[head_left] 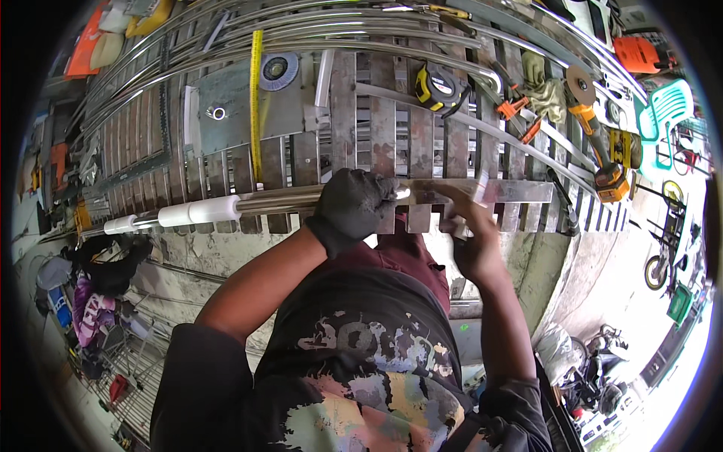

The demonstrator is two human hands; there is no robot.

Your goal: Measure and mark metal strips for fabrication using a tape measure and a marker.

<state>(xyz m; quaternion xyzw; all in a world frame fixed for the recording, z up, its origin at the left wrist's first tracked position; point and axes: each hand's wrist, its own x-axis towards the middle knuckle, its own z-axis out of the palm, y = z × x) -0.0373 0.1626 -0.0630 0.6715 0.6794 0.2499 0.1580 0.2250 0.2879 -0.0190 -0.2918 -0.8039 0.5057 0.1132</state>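
I log the metal tubing (282, 200) along the near edge of the slatted worktop (382, 128), long axis running left to right, bright end pointing right, 3 white sleeves (215, 209) toward the near left corner. The gloved left hand (350, 207) is clamped on it close to that end, forearm slanting up from lower left; apart from it, the bare right hand (476, 237) is raised beside a flat metal bar (523, 191), fingers leftward, too blurred for me to tell its grip or contact.
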